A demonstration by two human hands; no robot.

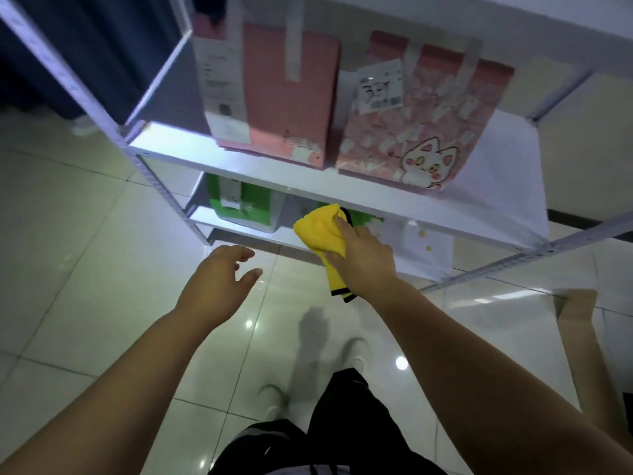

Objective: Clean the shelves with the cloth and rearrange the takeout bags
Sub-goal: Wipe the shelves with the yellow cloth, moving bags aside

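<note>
Right hand [363, 260] is gripping the yellow cloth [322, 234] before the lower shelf [239, 231]; left hand [219, 282], beside it, is hanging loosely spread. Pink takeout bags [421, 125] are sitting above.

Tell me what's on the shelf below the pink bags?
A green and white bag at the left; more green behind the yellow cloth in the right hand. The upper shelf hides their tops.

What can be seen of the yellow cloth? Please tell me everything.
The cloth is bright yellow with a black edge and looks soft, like microfibre. It is bunched, not spread. The right hand grips its middle; one end sticks out above the hand, the other hangs below it. It is held at the front of the lower shelf; whether it touches the shelf is unclear.
</note>
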